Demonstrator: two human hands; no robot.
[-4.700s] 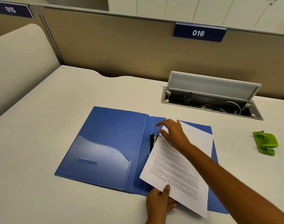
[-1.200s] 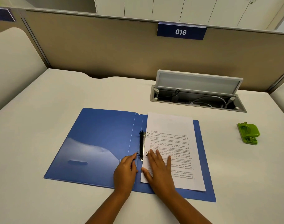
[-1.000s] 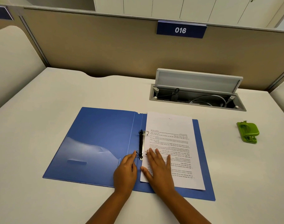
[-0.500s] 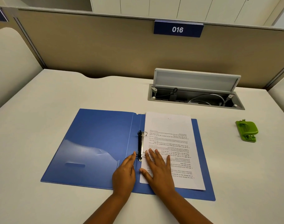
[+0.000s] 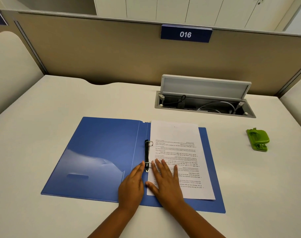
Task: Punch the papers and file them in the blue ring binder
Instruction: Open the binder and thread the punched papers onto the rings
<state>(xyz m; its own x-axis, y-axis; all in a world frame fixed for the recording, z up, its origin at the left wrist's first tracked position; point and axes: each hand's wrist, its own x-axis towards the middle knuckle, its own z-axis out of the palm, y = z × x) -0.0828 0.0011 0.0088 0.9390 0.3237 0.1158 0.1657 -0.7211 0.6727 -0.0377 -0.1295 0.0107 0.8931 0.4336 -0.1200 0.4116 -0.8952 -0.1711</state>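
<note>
Head view has you looking down on the blue ring binder [image 5: 101, 155] lying open on the desk [image 5: 43, 109], and the big change is plain: a few seconds ago you were lowering the papers [image 5: 177, 157] in at a slant with one hand pinching the bottom edge, and now the stack sits squared on the right-hand cover, its left margin up against the black ring mechanism [image 5: 146, 155]. Over the last second almost nothing has moved, so you look to be settling or closing rather than still threading.

Your right hand [image 5: 165, 181] lies flat and open on the lower left part of the papers, fingers spread, pinning the stack and gripping nothing. Your left hand [image 5: 132, 184] rests flat on the binder's spine area just beside the mechanism, fingertips reaching up to the lower ring [image 5: 148, 163]; it holds nothing either. The upper ring [image 5: 151, 143] shows as a curved prong over the page margin; whether either ring is fully snapped shut I cannot tell from here.

So the papers are under your right palm and touching the rings, between your two hands at the lower ring. The green hole punch [image 5: 257, 140] sits well apart on the right, untouched. By my reading punching is done and filing nearly so: what remains is closing the rings, if they are open, and folding the cover over.
</note>
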